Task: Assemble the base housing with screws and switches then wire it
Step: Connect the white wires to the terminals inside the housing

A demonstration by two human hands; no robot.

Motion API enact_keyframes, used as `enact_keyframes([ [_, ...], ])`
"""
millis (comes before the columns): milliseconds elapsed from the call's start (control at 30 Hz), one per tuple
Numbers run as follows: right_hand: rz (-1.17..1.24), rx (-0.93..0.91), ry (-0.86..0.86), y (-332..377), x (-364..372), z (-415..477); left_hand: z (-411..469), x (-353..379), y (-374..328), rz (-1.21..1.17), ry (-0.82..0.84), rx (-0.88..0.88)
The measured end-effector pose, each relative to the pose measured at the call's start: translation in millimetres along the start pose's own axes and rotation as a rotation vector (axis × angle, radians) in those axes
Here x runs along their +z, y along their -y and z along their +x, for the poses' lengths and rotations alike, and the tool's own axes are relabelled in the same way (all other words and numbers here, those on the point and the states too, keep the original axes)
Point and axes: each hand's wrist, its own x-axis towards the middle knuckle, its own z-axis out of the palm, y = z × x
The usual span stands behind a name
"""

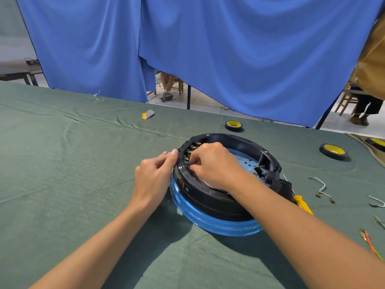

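The round black base housing [233,140] with a blue lower ring [208,222] lies on the green cloth [83,163], right of centre. A row of switches with brass terminals [190,152] lines its inner left wall. My left hand [154,176] rests against the outer left rim, fingers fairly straight, thumb tip on the rim's top. My right hand [212,163] reaches inside the housing by the lowest terminals with curled fingertips; what they pinch is hidden. A metal clip and black connector [264,174] sit on the housing's right side.
Black tape rolls with yellow cores lie behind the housing [234,125] and at the right [334,151]. A yellow-handled screwdriver [303,205] lies right of the housing. Loose wires with terminals [323,188] and a red-green pair [373,245] lie at the right. A blue curtain [208,49] hangs behind.
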Motion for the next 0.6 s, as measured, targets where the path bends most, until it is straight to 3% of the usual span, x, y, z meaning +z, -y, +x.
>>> enact_keyframes([
  [200, 0.008, -0.013, 0.030, -2, 1, 0, -6, 6, -1, 0.104, -0.070, 0.105],
  [400, -0.028, -0.019, -0.003, -1, 2, 2, -7, 8, -8, 0.031, -0.124, 0.016],
  [600, -0.032, -0.011, -0.007, -1, 2, 2, -8, 7, -18, 0.214, -0.124, 0.048],
])
